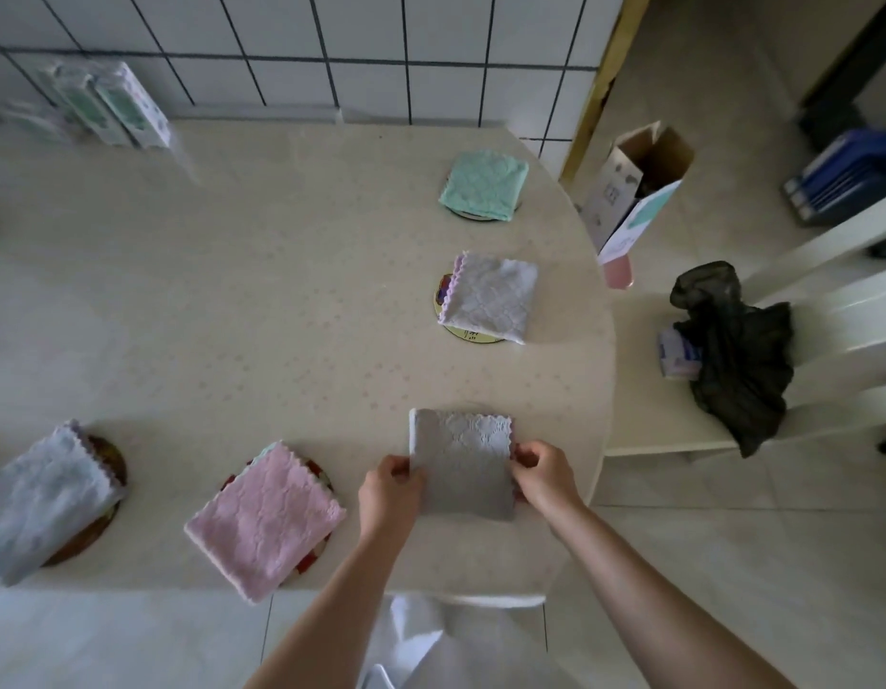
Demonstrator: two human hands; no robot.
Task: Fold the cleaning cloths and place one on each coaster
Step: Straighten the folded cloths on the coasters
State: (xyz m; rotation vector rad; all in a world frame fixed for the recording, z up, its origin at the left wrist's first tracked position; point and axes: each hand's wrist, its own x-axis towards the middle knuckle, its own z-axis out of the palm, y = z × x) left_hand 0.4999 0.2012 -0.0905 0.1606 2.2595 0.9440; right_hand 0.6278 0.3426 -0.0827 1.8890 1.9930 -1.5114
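Grey and plush, with a quilted wave pattern and a scalloped far edge, the grey cloth point(463, 464) is pinched by both sides: the left hand point(389, 484) curls round its left edge and the right hand point(543, 477) round its right. It is folded to a rough square at the near right of the surface point(282, 290), lying on it or just above. I cannot tell which, nor whether a coaster waits beneath.

Just to the left, a pink cloth point(264, 519) of the same soft pile lies folded over a red-and-white coaster point(323, 478) whose rim peeps out. Further left a pale blue cloth point(43, 499) covers a dark brown coaster point(110, 462). Along the right edge, a lilac-grey cloth point(490, 295) rests on a yellow-rimmed coaster point(473, 334), and beyond it a mint cloth point(483, 184) lies on a pale coaster point(468, 214).

By my reckoning four cloths are placed, and this one needs only setting down and squaring. The folds look loose and overhang the round coasters, so they may spring open.
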